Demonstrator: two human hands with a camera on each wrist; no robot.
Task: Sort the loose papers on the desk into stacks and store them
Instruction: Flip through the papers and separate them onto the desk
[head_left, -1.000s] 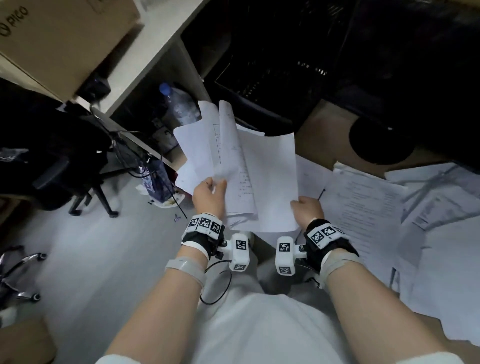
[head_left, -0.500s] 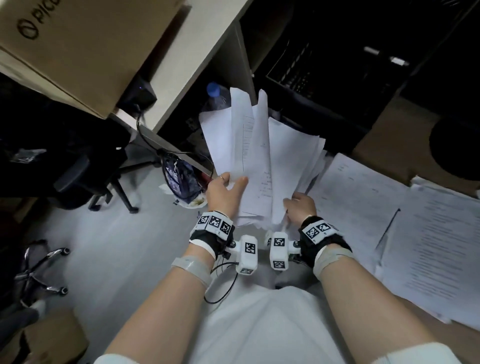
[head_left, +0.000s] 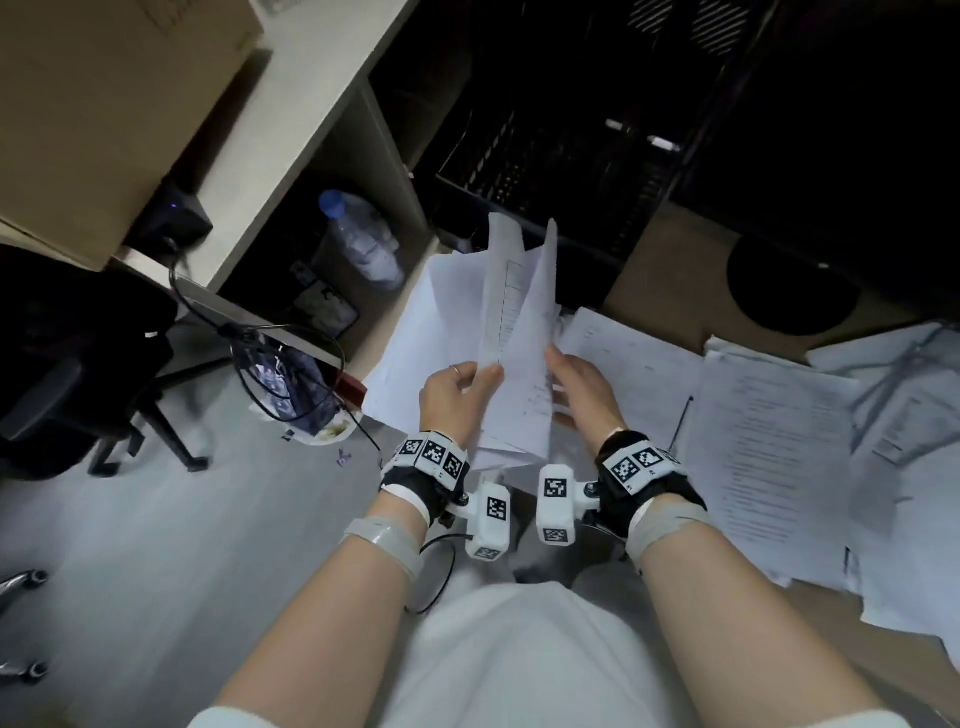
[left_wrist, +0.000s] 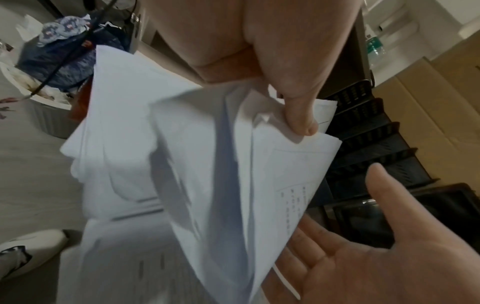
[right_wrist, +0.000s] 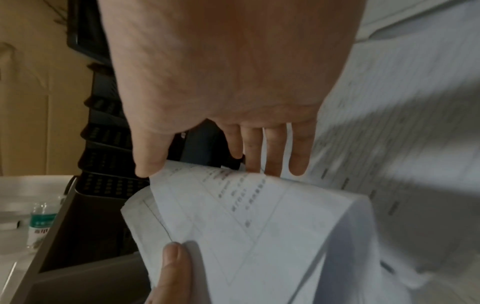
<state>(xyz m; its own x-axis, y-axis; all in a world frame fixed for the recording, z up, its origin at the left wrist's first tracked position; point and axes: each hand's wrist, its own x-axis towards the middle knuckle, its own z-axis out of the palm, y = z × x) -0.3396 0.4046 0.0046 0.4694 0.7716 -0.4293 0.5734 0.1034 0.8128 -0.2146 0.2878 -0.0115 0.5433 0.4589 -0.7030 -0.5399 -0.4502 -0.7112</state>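
Note:
A bundle of white printed papers (head_left: 511, 332) stands upright in front of me, its sheets bent into a narrow fold. My left hand (head_left: 460, 392) grips its lower left side, the thumb (left_wrist: 298, 115) pinching the sheets (left_wrist: 207, 164). My right hand (head_left: 579, 382) lies against the right side of the bundle with straight fingers (right_wrist: 270, 152) and an open palm (left_wrist: 363, 257). In the right wrist view the left thumb (right_wrist: 174, 265) presses on the printed sheet (right_wrist: 259, 226). More loose papers (head_left: 769, 441) lie spread over the desk to the right.
A black stacked paper tray (head_left: 561, 156) stands behind the bundle on the brown desk (head_left: 670, 260). A water bottle (head_left: 358, 239) sits in a shelf opening at left, under a cardboard box (head_left: 104, 104). An office chair (head_left: 78, 364) and a bag (head_left: 280, 379) are on the floor.
The bundle has folded narrower and stands more upright. My right hand let go of its lower edge and now lies flat along its right side. The left hand keeps its grip.

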